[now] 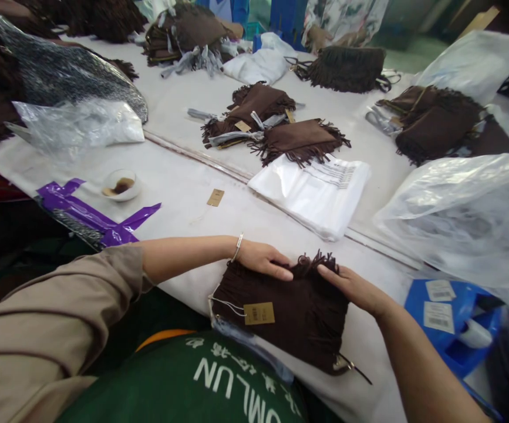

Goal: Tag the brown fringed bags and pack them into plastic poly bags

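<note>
Dark brown fringed suede bag (280, 320) rests under the open left hand (263, 259) and right hand (351, 288), pressing flat, not gripping. Dragging it could tear its kraft-paper tag (259, 314).

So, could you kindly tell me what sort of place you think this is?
It looks like a handbag packing workshop, probably in a small factory: fringed brown handbags with card hang tags, folded plastic bags, and barcode labels on a blue crate.

The white table (184, 217) before me holds fringed brown suede bags (299, 141), a folded plastic sleeve (309, 197), and, toward the left, a small dish (121, 185).
</note>
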The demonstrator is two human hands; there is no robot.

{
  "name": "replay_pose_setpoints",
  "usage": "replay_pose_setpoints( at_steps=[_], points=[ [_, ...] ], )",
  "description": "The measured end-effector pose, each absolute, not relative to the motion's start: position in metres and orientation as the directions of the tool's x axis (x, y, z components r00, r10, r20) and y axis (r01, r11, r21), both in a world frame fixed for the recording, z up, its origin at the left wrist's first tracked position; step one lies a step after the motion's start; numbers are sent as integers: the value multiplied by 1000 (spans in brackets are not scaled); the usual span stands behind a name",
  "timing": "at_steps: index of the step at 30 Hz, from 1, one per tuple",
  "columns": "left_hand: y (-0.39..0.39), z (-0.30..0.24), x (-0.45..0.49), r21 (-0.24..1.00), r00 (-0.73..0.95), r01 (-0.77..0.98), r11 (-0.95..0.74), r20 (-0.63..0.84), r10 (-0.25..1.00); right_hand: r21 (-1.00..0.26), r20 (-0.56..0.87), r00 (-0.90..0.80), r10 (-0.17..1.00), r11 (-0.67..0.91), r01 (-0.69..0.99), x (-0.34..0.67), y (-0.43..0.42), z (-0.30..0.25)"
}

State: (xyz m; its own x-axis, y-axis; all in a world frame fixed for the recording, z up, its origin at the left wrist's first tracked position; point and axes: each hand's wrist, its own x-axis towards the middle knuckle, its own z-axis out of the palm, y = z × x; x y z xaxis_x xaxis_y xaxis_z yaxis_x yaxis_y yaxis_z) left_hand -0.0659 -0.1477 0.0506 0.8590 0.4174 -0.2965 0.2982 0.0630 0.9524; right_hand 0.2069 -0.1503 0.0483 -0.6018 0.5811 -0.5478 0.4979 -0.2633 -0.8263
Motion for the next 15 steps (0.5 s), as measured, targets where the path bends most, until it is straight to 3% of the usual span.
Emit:
replay_pose_setpoints(
  at_steps=[3,6,9,12,15],
  points=[
    [-192,58,-66,882,906,241,-404,-55,420,-789,-344,-661,667,176,589,194,-174,53],
    [-234,50,-63,737,915,226,-637,65,399,-650,-129,-756,641,521,553,183,-211,50],
    [-262,46,-63,681,913,212,-701,118,391,-555,-36,-823,567,673,489,176,-248,44],
    [-270,57,-67,736,917,142,-662,154,368,-480,7,-812,584,714,510,172,-274,35],
    [-258,71,-74,780,855,122,-614,232,465,-428,30,-783,621,716,551,168,-289,25]
  ],
)
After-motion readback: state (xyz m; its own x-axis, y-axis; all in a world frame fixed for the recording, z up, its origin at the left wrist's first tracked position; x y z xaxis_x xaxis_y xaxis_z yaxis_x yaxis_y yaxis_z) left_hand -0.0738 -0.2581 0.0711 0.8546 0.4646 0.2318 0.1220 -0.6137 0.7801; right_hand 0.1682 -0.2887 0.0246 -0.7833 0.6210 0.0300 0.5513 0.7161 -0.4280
